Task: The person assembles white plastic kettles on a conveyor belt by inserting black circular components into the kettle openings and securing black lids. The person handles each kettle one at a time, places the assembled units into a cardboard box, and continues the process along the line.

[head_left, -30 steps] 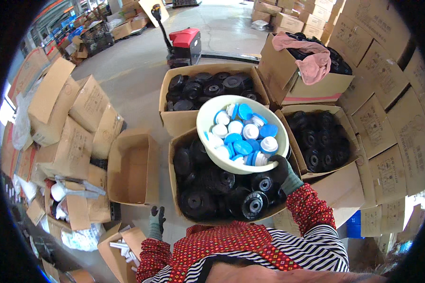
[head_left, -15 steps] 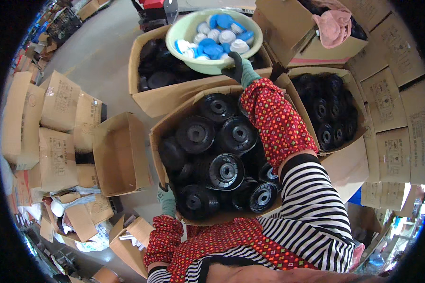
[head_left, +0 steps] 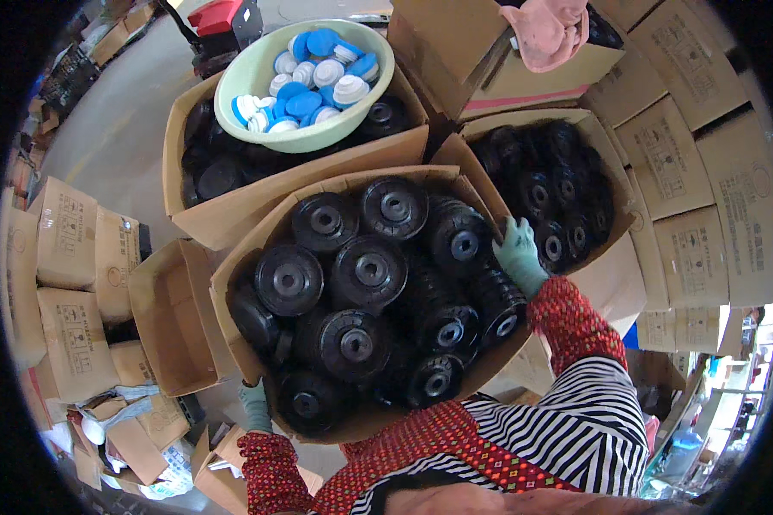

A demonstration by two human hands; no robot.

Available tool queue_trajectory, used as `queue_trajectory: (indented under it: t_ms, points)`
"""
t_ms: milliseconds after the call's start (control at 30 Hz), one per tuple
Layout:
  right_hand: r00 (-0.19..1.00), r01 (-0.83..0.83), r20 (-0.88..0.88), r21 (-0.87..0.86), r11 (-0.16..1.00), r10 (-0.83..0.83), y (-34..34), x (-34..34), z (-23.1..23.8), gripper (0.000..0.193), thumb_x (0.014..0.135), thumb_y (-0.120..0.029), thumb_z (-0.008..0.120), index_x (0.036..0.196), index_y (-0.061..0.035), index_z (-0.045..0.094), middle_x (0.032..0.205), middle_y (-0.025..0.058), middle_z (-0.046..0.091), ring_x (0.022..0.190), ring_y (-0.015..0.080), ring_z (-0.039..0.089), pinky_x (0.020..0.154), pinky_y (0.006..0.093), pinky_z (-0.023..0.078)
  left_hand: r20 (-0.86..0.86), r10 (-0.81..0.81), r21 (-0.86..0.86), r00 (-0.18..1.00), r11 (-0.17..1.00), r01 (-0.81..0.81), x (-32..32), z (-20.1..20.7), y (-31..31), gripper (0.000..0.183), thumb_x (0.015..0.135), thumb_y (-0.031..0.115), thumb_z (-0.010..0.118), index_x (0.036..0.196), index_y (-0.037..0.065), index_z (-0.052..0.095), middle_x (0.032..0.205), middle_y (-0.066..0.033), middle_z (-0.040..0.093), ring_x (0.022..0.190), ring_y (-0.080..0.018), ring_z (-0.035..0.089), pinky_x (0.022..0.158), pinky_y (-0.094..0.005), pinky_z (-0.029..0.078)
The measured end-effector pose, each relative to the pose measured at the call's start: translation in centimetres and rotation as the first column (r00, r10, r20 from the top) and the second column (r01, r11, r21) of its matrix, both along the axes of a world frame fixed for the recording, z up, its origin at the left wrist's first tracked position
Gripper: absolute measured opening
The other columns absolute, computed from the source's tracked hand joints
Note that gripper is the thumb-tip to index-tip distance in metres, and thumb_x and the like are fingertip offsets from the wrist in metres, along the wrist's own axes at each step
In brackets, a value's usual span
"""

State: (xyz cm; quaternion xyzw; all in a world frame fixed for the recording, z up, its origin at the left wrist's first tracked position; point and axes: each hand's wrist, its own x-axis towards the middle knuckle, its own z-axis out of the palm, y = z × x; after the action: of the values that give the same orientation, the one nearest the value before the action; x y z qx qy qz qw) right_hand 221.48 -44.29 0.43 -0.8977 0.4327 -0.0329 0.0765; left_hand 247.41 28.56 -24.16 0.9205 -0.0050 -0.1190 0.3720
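Note:
A cardboard box [head_left: 455, 174] full of black round plastic parts [head_left: 371, 269] with hollow centres stands right in front of me. My left hand [head_left: 255, 405], in a pale green glove, grips its near left wall; some of the fingers are hidden. On the opposite side, my right hand [head_left: 520, 251], gloved alike, has its fingers closed over the right wall's upper edge. Beyond this box a pale green basin [head_left: 335, 136] holds several blue and white caps [head_left: 304, 103]. It rests on another box [head_left: 313, 177] of black parts.
To the right stands a third box [head_left: 620, 232] of black parts. Behind it is a box [head_left: 524, 81] with a pink cloth [head_left: 548, 33] on it. An open box [head_left: 176, 322] stands at left, beside stacked cartons [head_left: 77, 339]. More cartons [head_left: 691, 189] line the right side.
My right hand has left the basin's rim and come back to the right wall of the near box. The left hand stays at the box's left side. The whole view has shifted.

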Motion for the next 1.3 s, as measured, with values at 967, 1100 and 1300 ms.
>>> queue_trajectory:
  t_ms: [967, 1100, 1300]
  points:
    - [0.837, -0.534, -0.001, 0.214, 0.818, 0.547, -9.0, -4.4, -9.2, 0.039, 0.09, -0.037, 0.073, 0.105, -0.0004, 0.073, 0.101, 0.0254, 0.071, 0.092, 0.0444, 0.066, 0.079, 0.0531, 0.052, -0.115, 0.3, 0.262, 0.947, 0.929, -0.263, -23.6, 17.8, -7.5, 0.041, 0.086, 0.038, 0.07, 0.114, 0.007, 0.074, 0.106, -0.023, 0.074, 0.104, -0.0406, 0.07, 0.094, -0.0501, 0.054]
    - [0.596, -0.788, 0.027, 0.215, 0.577, 0.803, -8.0, 0.3, -11.7, 0.036, 0.097, -0.031, 0.064, 0.101, 0.0033, 0.073, 0.092, 0.0244, 0.07, 0.086, 0.0425, 0.066, 0.076, 0.0529, 0.051, -0.055, 0.447, 0.231, 0.893, 0.876, -0.424, -32.9, 17.4, -5.1, 0.037, 0.084, 0.033, 0.066, 0.108, 0.007, 0.078, 0.101, -0.0254, 0.073, 0.099, -0.042, 0.071, 0.09, -0.0514, 0.056]
    - [0.14, -0.978, -0.004, 0.158, 0.139, 0.99, 12.5, 10.7, -9.7, 0.038, 0.095, -0.034, 0.066, 0.1, 0.0024, 0.073, 0.092, 0.0242, 0.071, 0.087, 0.0423, 0.067, 0.076, 0.0529, 0.052, -0.09, 0.753, 0.299, 0.652, 0.645, -0.703, -48.9, 20.4, -7.1, 0.033, 0.087, 0.031, 0.071, 0.107, 0.005, 0.076, 0.112, -0.022, 0.073, 0.111, -0.0377, 0.068, 0.099, -0.0467, 0.052]
